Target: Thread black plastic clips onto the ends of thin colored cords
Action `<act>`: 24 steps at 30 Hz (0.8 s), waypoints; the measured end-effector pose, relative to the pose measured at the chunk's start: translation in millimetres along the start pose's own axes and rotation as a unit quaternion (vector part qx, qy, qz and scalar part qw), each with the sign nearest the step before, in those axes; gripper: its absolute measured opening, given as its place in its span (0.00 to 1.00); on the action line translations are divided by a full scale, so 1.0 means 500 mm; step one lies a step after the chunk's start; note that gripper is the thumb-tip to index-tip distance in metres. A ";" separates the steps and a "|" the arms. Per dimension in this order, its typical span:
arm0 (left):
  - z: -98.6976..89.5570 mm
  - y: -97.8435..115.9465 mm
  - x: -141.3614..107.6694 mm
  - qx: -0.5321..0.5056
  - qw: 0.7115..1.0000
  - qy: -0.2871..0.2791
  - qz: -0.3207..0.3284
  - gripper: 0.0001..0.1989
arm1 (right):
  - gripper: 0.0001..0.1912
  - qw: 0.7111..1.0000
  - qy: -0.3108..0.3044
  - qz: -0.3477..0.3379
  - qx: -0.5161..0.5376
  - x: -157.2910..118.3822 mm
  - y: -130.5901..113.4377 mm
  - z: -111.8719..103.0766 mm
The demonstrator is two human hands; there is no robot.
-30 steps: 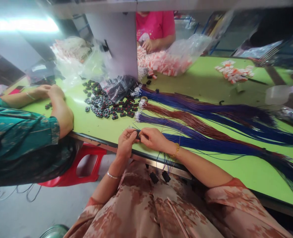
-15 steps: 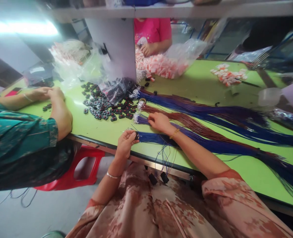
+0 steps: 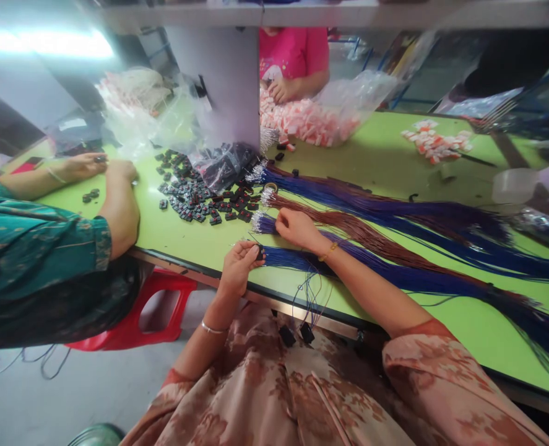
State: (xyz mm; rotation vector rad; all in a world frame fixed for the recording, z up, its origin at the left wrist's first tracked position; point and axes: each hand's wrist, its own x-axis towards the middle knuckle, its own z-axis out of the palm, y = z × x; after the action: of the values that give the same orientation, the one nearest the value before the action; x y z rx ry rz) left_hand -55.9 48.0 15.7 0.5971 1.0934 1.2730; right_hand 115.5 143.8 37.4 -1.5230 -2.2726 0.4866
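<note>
My left hand (image 3: 241, 265) is closed, with a small black connector housing (image 3: 259, 252) pinched between thumb and fingers at the table's front edge. Blue wires (image 3: 281, 256) lie just right of it. My right hand (image 3: 299, 229) has its fingers pinched together over the purple wires (image 3: 267, 224), close to their silvery terminal ends; what the fingertips hold, if anything, is hidden. Behind it runs a bundle of brown wires (image 3: 330, 218). Two black connectors (image 3: 306, 333) with wires attached hang over the table edge against my clothing.
Loose black housings (image 3: 185, 195) are heaped at centre left beside a plastic bag (image 3: 225, 164). White-and-orange parts (image 3: 311, 121) lie before a co-worker in pink (image 3: 297, 56). Another co-worker's arm (image 3: 123, 204) rests at left. A red stool (image 3: 163, 316) stands below; a shelf (image 3: 348, 17) crosses overhead.
My hands keep nearly the same places, the right fingertips slightly nearer the terminal ends. The left co-worker's hands have moved apart, one showing a small black piece. The view has shifted slightly.
</note>
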 end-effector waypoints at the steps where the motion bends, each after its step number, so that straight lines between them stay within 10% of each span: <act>1: 0.002 0.000 0.000 -0.003 1.000 -0.004 -0.005 0.23 | 0.07 1.000 0.000 -0.006 0.029 0.006 -0.009 0.002; 12: 0.011 -0.004 0.007 -0.089 0.996 -0.019 -0.018 0.16 | 0.06 0.954 0.000 -0.039 0.297 -0.010 -0.068 0.008; 24: 0.024 -0.012 0.016 -0.140 0.988 -0.027 -0.053 0.07 | 0.08 0.965 -0.008 -0.026 0.260 -0.101 -0.052 0.005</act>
State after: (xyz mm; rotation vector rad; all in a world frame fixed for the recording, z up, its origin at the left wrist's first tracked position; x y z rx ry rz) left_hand -43.1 56.6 13.2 0.3545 0.8703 1.2828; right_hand 111.2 87.4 42.4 -1.1906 -1.9695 0.9894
